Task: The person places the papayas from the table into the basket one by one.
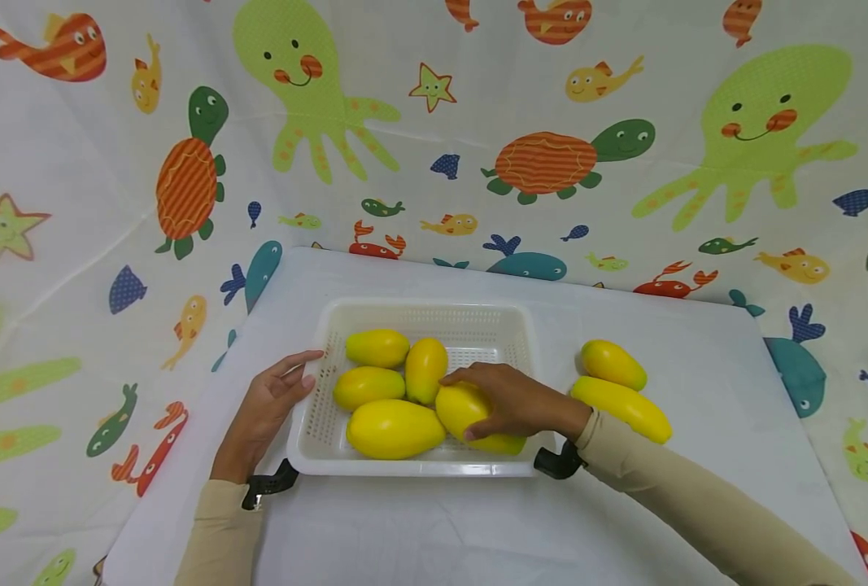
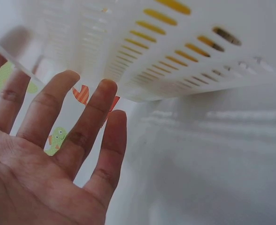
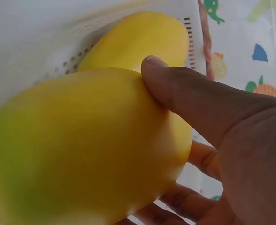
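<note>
A white plastic basket [image 1: 419, 468] with slotted walls holds several yellow mangoes, among them a large mango [image 1: 395, 429] at the front left. My right hand [image 1: 510, 399] grips a yellow mango [image 3: 91, 145] with a greenish end at the basket's front right, thumb on one side and fingers curled round the other. In the right wrist view, another mango [image 3: 142, 40] lies just beyond it. My left hand [image 1: 272, 403] is at the basket's left side, its fingers [image 2: 95, 105] loosely extended and spread, fingertips right at the wall and rim.
Two more yellow fruits lie right of the basket: a shorter one [image 1: 613, 364] and a longer one [image 1: 621, 407] beside my right forearm. A white cloth [image 1: 419, 529] covers the table. Behind hangs a curtain [image 1: 404, 41] printed with sea animals. Black straps [image 1: 272, 482] sit at both wrists.
</note>
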Motion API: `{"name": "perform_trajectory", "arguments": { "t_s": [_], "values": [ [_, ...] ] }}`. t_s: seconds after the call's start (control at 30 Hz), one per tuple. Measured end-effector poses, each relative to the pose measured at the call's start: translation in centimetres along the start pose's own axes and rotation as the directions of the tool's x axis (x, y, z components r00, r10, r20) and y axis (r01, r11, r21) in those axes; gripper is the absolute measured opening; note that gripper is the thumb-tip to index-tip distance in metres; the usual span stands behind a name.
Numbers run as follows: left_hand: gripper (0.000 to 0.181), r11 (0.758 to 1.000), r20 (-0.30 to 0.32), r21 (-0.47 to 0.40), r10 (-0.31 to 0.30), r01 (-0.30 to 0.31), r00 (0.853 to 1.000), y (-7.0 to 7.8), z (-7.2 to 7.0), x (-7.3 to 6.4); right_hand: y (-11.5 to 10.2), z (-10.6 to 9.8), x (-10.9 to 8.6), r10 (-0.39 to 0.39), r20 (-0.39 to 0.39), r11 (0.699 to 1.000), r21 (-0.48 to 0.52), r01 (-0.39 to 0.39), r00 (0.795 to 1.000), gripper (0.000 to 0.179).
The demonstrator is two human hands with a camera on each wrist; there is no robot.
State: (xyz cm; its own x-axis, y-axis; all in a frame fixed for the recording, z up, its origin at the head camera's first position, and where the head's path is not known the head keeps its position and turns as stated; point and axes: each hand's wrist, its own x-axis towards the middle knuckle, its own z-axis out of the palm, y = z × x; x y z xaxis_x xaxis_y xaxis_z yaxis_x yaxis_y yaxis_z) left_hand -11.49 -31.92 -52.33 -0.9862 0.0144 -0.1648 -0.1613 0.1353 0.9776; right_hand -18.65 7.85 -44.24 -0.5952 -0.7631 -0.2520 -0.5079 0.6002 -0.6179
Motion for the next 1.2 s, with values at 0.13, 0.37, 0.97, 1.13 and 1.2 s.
{"name": "perform_trajectory", "arguments": {
  "t_s": [0.13, 0.37, 0.97, 1.13, 1.2],
  "values": [
    [0.051, 1.000, -0.003, -0.003, -0.002, 0.002, 1.000, 0.0, 0.0, 0.0, 0.3, 0.0, 0.3, 0.015, 0.008, 1.000, -0.021, -0.015, 1.000, 0.076],
    [0.051, 1.000, 0.005, -0.005, -0.007, 0.007, 1.000, 0.0, 0.1, 0.2, 0.4, -0.3, 0.3, 0.031, 0.031, 0.998, -0.047, -0.029, 0.999, 0.077],
    [0.051, 1.000, 0.016, -0.011, -0.006, 0.006, 1.000, -0.1, -0.1, 0.3, 0.6, -0.9, -0.4, 0.043, 0.068, 0.999, -0.010, -0.042, 0.997, 0.073],
    [0.050, 1.000, 0.011, -0.009, -0.006, 0.007, 1.000, -0.2, 0.0, 0.3, 0.8, -1.2, -0.8, 0.045, 0.051, 0.999, 0.020, -0.046, 0.998, 0.075],
    [0.050, 1.000, 0.005, -0.008, -0.011, 0.011, 1.000, -0.2, 0.0, 0.3, 1.0, -1.4, -1.1, 0.047, 0.039, 0.999, 0.026, -0.048, 0.998, 0.076]
  ]
}}
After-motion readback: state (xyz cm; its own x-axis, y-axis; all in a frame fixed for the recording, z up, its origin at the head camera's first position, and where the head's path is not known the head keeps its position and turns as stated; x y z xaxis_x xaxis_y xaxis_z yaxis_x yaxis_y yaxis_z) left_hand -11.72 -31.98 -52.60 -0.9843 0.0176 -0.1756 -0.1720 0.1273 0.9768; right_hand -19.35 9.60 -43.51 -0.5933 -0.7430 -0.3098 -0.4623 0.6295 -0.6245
